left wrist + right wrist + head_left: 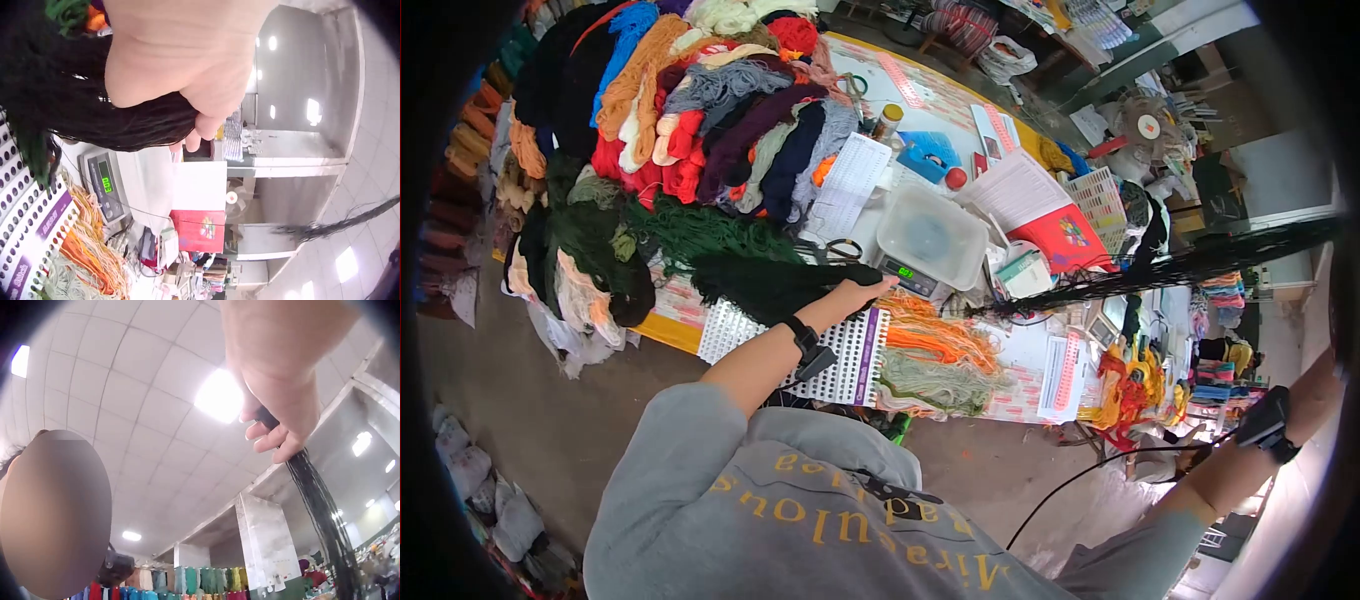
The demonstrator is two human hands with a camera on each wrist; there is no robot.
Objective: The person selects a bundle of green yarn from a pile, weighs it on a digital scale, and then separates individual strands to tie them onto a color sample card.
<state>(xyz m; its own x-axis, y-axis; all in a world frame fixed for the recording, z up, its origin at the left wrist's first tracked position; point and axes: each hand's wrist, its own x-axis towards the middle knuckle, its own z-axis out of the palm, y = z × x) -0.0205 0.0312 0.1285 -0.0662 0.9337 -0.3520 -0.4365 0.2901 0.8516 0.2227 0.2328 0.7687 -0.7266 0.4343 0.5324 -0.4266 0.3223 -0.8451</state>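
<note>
My left hand [862,296] grips a bundle of black yarn [137,125] at the table's edge, thumb and fingers curled round it. Dark green yarn [720,235] is heaped just behind that bundle. Beside the left fingers stands a digital scale [910,278] with a lit green display, bearing a clear plastic tub [935,235]. Raised high on the right, my right hand [284,419] holds a long hank of black strands [322,512]. In the head view this hank [1190,270] stretches across the table's right side, and the right hand lies mostly beyond the frame's edge.
Skeins in many colours [740,85] pile up at the table's left. White perforated cards [840,350] and orange yarn [935,325] lie by the near edge. Scissors [840,248], a red booklet [1060,235] and papers surround the scale. A black cable [1080,470] loops near the right arm.
</note>
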